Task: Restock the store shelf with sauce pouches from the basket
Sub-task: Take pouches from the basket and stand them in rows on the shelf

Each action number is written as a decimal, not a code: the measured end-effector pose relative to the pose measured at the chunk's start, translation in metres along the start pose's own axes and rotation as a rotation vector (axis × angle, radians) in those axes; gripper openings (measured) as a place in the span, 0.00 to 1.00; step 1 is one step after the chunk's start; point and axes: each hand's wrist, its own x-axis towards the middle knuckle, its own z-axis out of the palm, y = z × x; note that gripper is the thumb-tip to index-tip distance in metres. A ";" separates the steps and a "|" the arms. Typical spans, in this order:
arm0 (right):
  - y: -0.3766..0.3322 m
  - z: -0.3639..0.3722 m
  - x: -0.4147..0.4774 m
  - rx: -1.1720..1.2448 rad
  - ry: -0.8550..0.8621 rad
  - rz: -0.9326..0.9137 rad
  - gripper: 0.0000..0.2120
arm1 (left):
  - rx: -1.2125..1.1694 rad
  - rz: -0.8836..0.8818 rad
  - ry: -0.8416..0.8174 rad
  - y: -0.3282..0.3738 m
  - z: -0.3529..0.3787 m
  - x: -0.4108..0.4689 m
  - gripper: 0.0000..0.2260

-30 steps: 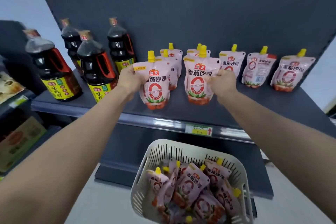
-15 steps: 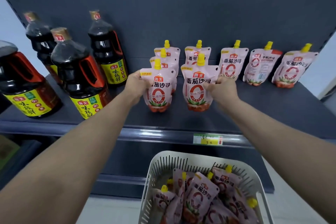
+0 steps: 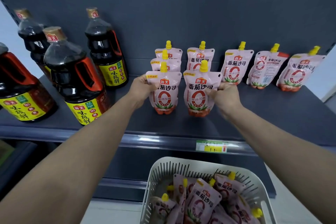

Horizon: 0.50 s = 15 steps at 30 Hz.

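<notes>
Two pink sauce pouches with yellow caps stand upright at the front of the dark shelf. My left hand grips the left pouch by its left edge. My right hand pinches the right pouch at its right edge. Behind them more pouches stand in rows: two behind the left one and one behind the right one. Three more pouches line the back wall to the right. A white slatted basket below holds several pouches.
Several large dark soy sauce bottles with yellow labels stand on the shelf's left part. A price tag sits on the shelf's front rail. Bare shelf surface lies in front of the three right-hand pouches. A lower shelf edge runs behind the basket.
Both pouches have come down to stand on the shelf in front of the rows. The view has moved closer and tilted lower; my hands stay on the pouches.
</notes>
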 end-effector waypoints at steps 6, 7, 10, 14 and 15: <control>0.002 0.001 -0.005 0.018 -0.051 0.017 0.12 | 0.022 0.000 0.019 0.000 -0.002 -0.003 0.14; 0.002 0.002 -0.007 0.018 -0.062 0.019 0.13 | 0.028 0.001 0.021 0.000 -0.002 -0.005 0.14; 0.000 0.007 -0.016 0.004 -0.091 0.025 0.13 | 0.040 0.008 0.061 0.001 -0.005 -0.009 0.11; 0.000 0.019 -0.028 -0.001 -0.148 0.016 0.12 | 0.083 0.057 0.149 0.001 -0.016 -0.017 0.13; 0.000 0.023 -0.031 -0.004 -0.165 0.010 0.12 | 0.103 0.069 0.180 0.001 -0.019 -0.020 0.14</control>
